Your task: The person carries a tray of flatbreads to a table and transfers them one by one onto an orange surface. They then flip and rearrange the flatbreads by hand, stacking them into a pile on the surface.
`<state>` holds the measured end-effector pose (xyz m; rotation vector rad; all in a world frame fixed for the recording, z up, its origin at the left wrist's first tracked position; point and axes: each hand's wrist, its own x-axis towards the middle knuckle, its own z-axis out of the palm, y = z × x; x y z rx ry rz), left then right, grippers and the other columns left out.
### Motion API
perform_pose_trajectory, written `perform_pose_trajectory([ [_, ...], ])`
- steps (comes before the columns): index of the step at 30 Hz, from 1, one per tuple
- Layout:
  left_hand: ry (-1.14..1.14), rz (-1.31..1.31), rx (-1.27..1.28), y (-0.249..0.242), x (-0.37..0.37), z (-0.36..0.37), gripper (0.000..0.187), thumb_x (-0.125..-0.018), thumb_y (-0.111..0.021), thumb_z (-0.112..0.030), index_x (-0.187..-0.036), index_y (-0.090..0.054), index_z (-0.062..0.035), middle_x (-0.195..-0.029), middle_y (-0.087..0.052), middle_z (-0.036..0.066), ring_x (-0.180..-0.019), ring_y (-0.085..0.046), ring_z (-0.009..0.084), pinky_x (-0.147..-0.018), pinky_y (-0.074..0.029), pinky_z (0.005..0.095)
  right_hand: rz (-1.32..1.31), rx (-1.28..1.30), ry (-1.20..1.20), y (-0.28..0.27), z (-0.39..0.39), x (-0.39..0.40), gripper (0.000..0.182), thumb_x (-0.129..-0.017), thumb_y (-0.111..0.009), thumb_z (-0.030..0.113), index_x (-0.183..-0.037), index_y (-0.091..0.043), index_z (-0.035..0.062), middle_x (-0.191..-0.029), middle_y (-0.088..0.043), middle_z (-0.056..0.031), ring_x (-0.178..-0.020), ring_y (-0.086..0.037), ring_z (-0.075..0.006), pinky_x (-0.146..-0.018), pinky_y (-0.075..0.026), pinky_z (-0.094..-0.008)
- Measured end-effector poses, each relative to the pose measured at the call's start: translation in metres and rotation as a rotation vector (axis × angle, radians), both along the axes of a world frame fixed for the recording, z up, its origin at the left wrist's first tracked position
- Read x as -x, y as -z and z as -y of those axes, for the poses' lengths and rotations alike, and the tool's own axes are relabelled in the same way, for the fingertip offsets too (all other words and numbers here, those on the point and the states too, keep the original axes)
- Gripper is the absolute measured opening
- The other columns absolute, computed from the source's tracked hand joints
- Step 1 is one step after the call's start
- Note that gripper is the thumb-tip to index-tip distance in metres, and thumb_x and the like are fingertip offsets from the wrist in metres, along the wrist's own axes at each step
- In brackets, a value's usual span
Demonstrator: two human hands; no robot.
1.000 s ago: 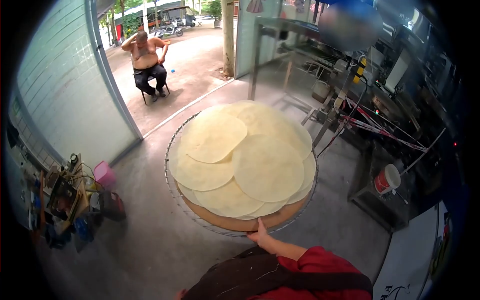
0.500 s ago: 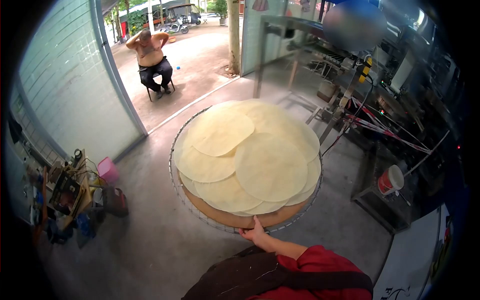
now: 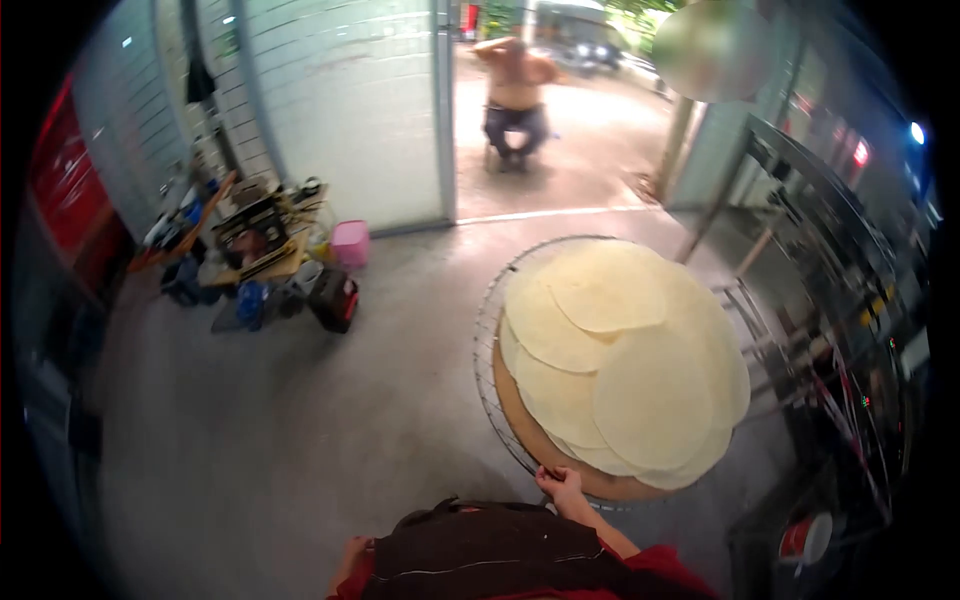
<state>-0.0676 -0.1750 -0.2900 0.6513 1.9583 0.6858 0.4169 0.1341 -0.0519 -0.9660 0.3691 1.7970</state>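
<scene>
A round wire-rimmed tray with a brown base is at right of centre. Overlapping thin, pale round flatbreads cover most of it. My right hand grips the tray's near rim, fingers closed around the wire. What bears the tray from below is hidden. My left hand hangs low beside my dark apron, apart from the tray; its fingers are not clear.
A person sits outside the open doorway. Left stand a cluttered low table, a pink bin and a dark container. A metal frame and machinery stand right, with a red-and-white bucket lower right.
My view has swung left, so the doorway and tray appear farther right. My left hand has come into view at the bottom. My right hand keeps hold of the tray rim.
</scene>
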Motion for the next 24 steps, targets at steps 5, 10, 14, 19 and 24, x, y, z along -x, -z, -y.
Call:
perform_pose_trajectory([
  [5,-0.412,0.35,0.049,-0.193,-0.079,0.015,0.028,-0.071,-0.061,-0.033,-0.068,-0.054,-0.0067,-0.063,-0.057,0.008,-0.051,-0.054,0.0177,-0.047,-0.043,0.0317,0.688,-0.623,-0.649,-0.045,0.012,0.005,0.005,-0.069,-0.053,0.001,-0.073,-0.054,0.001,-0.072,-0.048,0.0009,-0.067,-0.047,-0.009,-0.061,-0.041,-0.0206],
  [10,-0.484,0.215,0.336,-0.191,-0.09,0.016,0.029,-0.072,-0.058,-0.034,-0.064,-0.054,-0.0061,-0.057,-0.053,0.009,-0.048,-0.051,0.0193,-0.042,-0.041,0.0341,1.016,-0.663,-0.908,-0.095,0.014,0.008,0.012,-0.072,-0.062,0.007,-0.083,-0.058,0.0053,-0.078,-0.051,-0.0001,-0.074,-0.045,-0.0123,-0.068,-0.037,-0.023],
  [14,-0.696,0.444,0.296,-0.21,-0.094,-0.002,0.026,-0.075,-0.058,-0.029,-0.082,-0.055,-0.0042,-0.078,-0.058,0.014,-0.063,-0.056,0.0255,-0.052,-0.047,0.0389,1.101,-0.602,-1.122,-0.118,-0.007,0.023,0.021,-0.078,-0.054,0.021,-0.091,-0.054,0.0049,-0.082,-0.051,-0.0029,-0.076,-0.044,-0.0141,-0.07,-0.037,-0.0252],
  [19,-0.86,1.053,-0.224,-0.251,-0.077,-0.054,0.026,-0.078,-0.054,-0.023,-0.095,-0.052,-0.0042,-0.088,-0.057,0.015,-0.083,-0.056,0.0311,-0.075,-0.046,0.0451,1.028,-0.706,-1.033,-0.145,-0.022,0.058,0.012,-0.076,-0.056,0.014,-0.082,-0.058,0.0038,-0.073,-0.051,0.0007,-0.067,-0.046,-0.0079,-0.063,-0.037,-0.0196],
  [24,-0.368,1.133,-0.173,-0.31,-0.098,-0.202,0.03,-0.072,-0.051,-0.008,-0.102,-0.048,-0.0012,-0.099,-0.055,0.015,-0.091,-0.054,0.0307,-0.083,-0.042,0.0426,0.941,-0.482,-0.763,-0.091,-0.042,0.058,0.012,-0.071,-0.06,0.006,-0.081,-0.059,0.0003,-0.076,-0.054,0.0031,-0.069,-0.049,-0.0063,-0.064,-0.04,-0.018],
])
